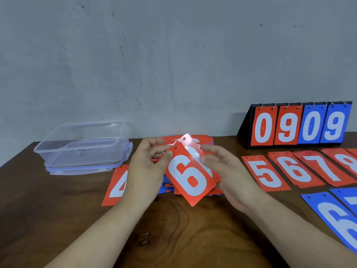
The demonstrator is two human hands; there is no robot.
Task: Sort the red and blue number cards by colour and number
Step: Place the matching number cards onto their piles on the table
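Clear box [83, 146]: left of centre, at the back of the counter [183, 229], sitting on its lid; it looks empty.
Red 4 card [116, 185]: flat on the counter just below the box, its right part hidden by the left wrist.
Left hand [146, 167]: thumb and fingers hold a narrow pinch grip on the top left corner of the held red 6 card [190, 176], by its punched holes.
Held red 6 card: mid-frame, raised above the unsorted pile [193, 139], face to the camera; its long axis is tilted, top to the upper left, foot to the lower right. Glare hides what seems to be a second card behind it.
Right hand [229, 171]: fingers curled on the card's right edge, a closed grip holding the card.
Red row: red 5 card [265, 174], laid red 6 card [295, 170], red 7 card [324, 167] and red 8 card [345, 161] lie side by side, right of the hands.
Key relation: the laid red 6 card lies right of the held one, beyond the right hand, so that hand is nearer and would likely carry it.
Scoreboard [299, 126]: upper right, reading 0 9 0 9.
Blue 6 card [336, 219]: lower right, flat on the counter.
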